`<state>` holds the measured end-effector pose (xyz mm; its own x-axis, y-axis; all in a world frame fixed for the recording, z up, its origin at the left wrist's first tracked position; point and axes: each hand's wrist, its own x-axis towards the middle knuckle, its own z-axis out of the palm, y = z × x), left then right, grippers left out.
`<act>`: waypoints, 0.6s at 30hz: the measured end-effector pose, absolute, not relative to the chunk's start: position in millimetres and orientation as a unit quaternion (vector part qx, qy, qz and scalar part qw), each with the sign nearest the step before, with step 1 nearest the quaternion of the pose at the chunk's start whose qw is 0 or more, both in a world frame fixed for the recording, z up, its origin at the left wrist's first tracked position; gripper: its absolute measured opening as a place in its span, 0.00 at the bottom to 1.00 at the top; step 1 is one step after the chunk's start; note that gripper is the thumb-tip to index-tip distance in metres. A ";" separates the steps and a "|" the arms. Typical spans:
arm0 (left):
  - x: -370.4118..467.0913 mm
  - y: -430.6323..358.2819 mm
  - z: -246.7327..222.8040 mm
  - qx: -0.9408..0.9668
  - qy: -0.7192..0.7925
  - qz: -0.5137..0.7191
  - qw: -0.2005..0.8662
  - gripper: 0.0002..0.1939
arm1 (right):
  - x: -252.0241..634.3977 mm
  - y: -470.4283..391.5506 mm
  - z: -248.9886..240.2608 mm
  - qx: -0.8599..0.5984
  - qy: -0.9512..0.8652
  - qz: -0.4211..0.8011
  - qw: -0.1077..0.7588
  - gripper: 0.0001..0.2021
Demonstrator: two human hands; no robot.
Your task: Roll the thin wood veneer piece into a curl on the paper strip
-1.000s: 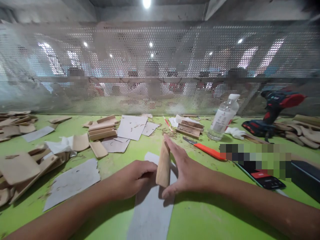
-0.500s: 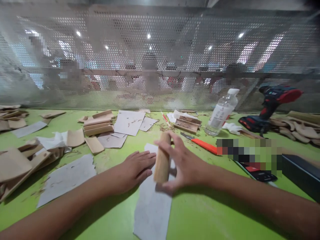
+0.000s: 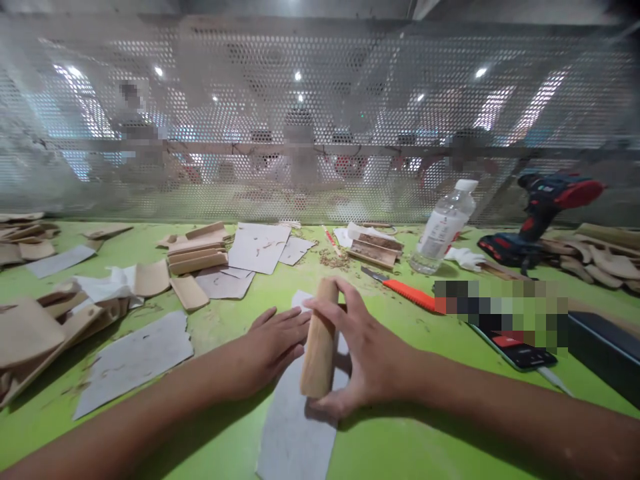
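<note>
My right hand (image 3: 367,350) grips a pale bamboo piece (image 3: 320,340), its thumb at the near end and its fingers at the far end. The piece is held over a long grey-white paper strip (image 3: 295,433) on the green table; whether it touches the strip, I cannot tell. Palm down, my left hand (image 3: 277,347) lies flat with fingers stretched out, holding nothing. Its fingertips are beside the bamboo, at the strip's left edge. Part of the strip is hidden under the bamboo and the right hand.
An orange utility knife (image 3: 413,295), a bottle (image 3: 445,230), a cordless drill (image 3: 543,217) and a phone (image 3: 520,350) lie or stand on the right. Curved bamboo pieces (image 3: 197,250) and torn grey sheets (image 3: 137,360) are on the left. A perforated screen (image 3: 225,180) closes off the back.
My right hand has brought the bamboo piece closer to me along the paper strip. The strip's near end has shifted slightly left. My left hand stays flat in nearly the same place.
</note>
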<state>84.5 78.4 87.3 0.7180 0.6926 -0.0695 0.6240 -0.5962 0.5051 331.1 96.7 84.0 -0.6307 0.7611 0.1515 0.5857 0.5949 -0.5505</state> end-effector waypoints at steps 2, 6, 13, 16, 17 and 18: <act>84.9 77.4 89.2 0.891 0.375 0.062 0.249 0.22 | 331.4 98.6 83.4 -0.385 -0.875 0.231 0.182 0.60; 83.2 77.6 86.9 0.885 0.400 0.045 0.236 0.24 | 332.9 102.8 81.9 -0.431 -0.856 0.160 0.238 0.57; 79.7 79.9 77.1 0.885 0.400 0.055 0.231 0.25 | 333.2 107.8 81.0 -0.416 -0.867 0.184 0.206 0.59; 80.6 79.6 77.3 0.886 0.400 0.052 0.227 0.24 | 334.3 108.6 82.1 -0.430 -0.858 0.155 0.233 0.57; 81.2 79.1 78.5 0.889 0.394 0.052 0.229 0.24 | 334.4 107.8 82.2 -0.416 -0.864 0.168 0.228 0.58; 81.9 78.5 79.8 0.890 0.389 0.050 0.232 0.24 | 334.4 107.2 82.2 -0.397 -0.872 0.187 0.215 0.59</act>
<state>81.9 78.5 79.8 0.6915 0.7166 -0.0907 0.6699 -0.5893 0.4516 334.4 107.2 82.2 -0.5919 0.7734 0.2271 0.6126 0.6148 -0.4968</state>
